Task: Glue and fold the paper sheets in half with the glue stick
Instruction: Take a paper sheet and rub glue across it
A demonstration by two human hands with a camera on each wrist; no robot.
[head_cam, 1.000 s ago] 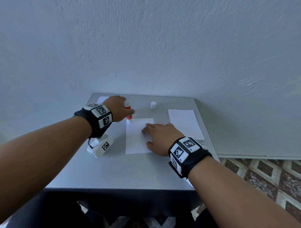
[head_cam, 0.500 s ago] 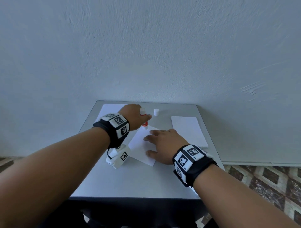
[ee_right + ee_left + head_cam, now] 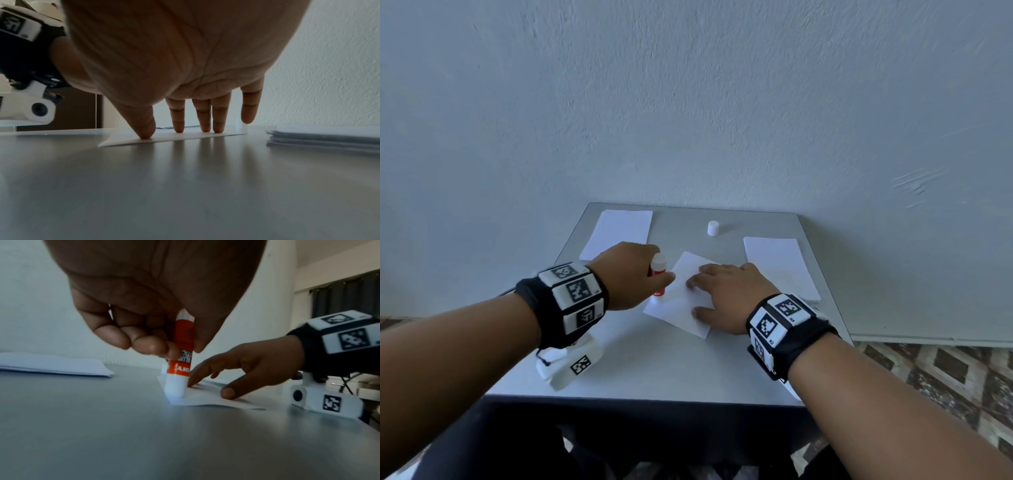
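Against the pale wall, the grey table [image 3: 661,370] fills the lower middle of the head view, and everything sits on it. At two o'clock from the table's centre lies a stack of white sheets [image 3: 777,263], its layered edges clear in the right wrist view [image 3: 329,139]; at eleven o'clock lies another stack of paper [image 3: 619,231]. Dead centre, skewed to the table's edges, is the single paper sheet [image 3: 681,305], flat on the surface. On it, the right hand [image 3: 729,296]: fingers [image 3: 177,120] straight and spread, thumb and three fingertips pressing the sheet down, little finger lifted just clear. At nine o'clock from that hand, the left hand [image 3: 628,274] grips the glue stick [image 3: 182,353], its fingers [image 3: 144,344] and thumb curled tight round the red barrel. The stick stands nearly upright, white end down, touching the sheet at its left edge, just beside the right hand's fingertips. Up at twelve o'clock, well apart from both hands, the small white cap [image 3: 713,228] stands alone on the table.
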